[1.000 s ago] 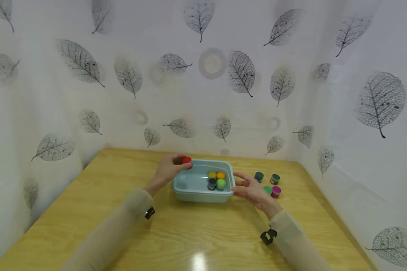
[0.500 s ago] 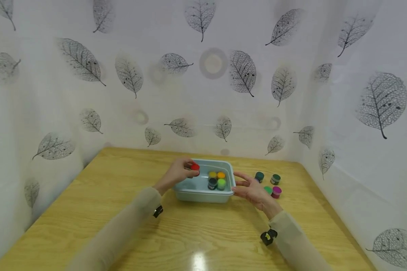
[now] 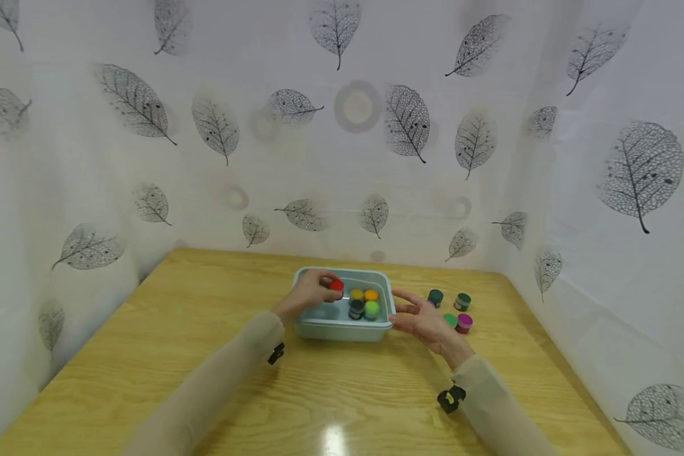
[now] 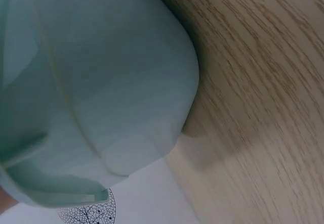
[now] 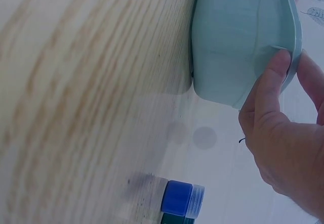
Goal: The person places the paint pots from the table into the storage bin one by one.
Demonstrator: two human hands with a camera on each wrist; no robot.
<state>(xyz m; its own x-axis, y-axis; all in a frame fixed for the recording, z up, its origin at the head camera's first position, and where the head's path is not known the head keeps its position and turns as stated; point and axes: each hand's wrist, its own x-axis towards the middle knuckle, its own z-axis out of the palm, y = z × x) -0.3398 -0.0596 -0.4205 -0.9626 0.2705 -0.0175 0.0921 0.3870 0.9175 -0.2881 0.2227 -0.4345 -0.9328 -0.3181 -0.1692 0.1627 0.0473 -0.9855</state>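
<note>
From this side of the worktop (image 3: 342, 392), the left hand (image 3: 308, 291) is pinching a small, red, cylindrical, seemingly plastic jar (image 3: 336, 287), fingers clamped on its sides. The right hand (image 3: 430, 323) is gripping the three o'clock rim of a pale blue-green, rectangular plastic tub (image 3: 342, 332), fingers clamped there. In my judgement, sound handling is keeping the red jar level, lowering it clear of the small, round, yellow-topped jar (image 3: 356, 295) beside it, and releasing only once its base is resting flat. The red jar is sitting within the tub's outline, towards eleven o'clock from centre; floor contact is escaping my view. Its top is showing bright red; the hand is partly covering its side.
</note>
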